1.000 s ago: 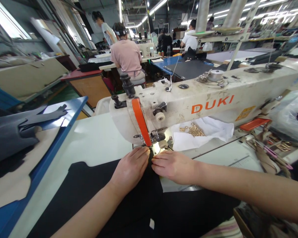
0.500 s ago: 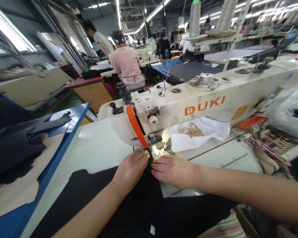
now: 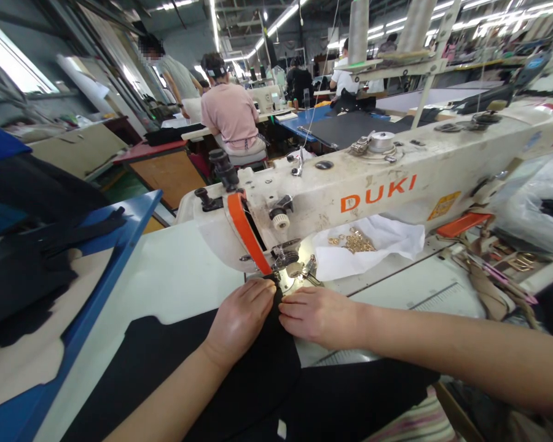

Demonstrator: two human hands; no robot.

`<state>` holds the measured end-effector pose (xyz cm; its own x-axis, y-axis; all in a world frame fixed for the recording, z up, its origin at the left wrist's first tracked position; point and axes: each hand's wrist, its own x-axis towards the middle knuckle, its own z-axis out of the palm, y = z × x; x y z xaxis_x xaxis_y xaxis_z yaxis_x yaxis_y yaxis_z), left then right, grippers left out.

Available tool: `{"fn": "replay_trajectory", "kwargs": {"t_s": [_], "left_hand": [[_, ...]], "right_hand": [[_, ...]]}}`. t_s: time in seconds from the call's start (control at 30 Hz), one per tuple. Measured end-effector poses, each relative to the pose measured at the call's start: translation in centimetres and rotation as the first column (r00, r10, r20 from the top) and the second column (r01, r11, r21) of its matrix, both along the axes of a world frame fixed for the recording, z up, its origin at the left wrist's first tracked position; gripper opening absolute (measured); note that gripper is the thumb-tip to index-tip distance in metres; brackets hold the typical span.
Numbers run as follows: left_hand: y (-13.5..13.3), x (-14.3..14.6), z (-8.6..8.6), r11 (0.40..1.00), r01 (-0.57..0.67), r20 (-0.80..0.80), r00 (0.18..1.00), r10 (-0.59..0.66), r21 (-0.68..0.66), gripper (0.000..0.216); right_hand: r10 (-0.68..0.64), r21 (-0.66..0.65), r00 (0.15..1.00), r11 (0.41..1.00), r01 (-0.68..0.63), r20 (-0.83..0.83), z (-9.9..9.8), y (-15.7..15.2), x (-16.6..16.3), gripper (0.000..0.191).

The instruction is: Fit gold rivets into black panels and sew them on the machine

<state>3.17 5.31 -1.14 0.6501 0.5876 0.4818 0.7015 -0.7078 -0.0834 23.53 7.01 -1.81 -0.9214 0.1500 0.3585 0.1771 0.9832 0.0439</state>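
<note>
Factory floor, white worktable (image 3: 175,276): left hand (image 3: 239,319) presses flat, fingers extended, on black fabric (image 3: 258,380), whose edge runs up-frame between both hands to the presser foot (image 3: 289,270); right hand (image 3: 320,316), fingers likewise flat, touches that edge, equally near, beneath the sewing machine (image 3: 378,184).

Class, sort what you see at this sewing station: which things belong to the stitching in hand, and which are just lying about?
In use: left hand and right hand, both pressed on the black fabric; DUKI sewing machine.
Lying about: gold metal fittings on the white cloth under the machine arm; dark cut pieces on the blue table; plastic bag.
</note>
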Motion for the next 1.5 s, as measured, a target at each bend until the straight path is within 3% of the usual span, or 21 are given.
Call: {"fn": "replay_trajectory", "kwargs": {"t_s": [0.3, 0.53, 1.5], "left_hand": [[-0.1, -0.1, 0.0, 0.998, -0.029, -0.02, 0.999, 0.028, -0.049, 0.02], [-0.4, -0.1, -0.3, 0.997, -0.046, 0.017, 0.999, 0.047, -0.057, 0.018], [0.6, 0.4, 0.2, 0.998, -0.055, 0.002, 0.998, 0.055, 0.017, 0.031]], "right_hand": [[-0.017, -0.01, 1.0, 1.0, 0.018, 0.021, 0.3, -0.1, 0.0, 0.018], [-0.104, -0.007, 0.995, 0.995, 0.104, -0.009, -0.1, -0.2, -0.4, 0.016], [-0.043, -0.027, 0.997, 0.999, 0.045, 0.068, 0.4, 1.7, -0.2, 0.019]]}}
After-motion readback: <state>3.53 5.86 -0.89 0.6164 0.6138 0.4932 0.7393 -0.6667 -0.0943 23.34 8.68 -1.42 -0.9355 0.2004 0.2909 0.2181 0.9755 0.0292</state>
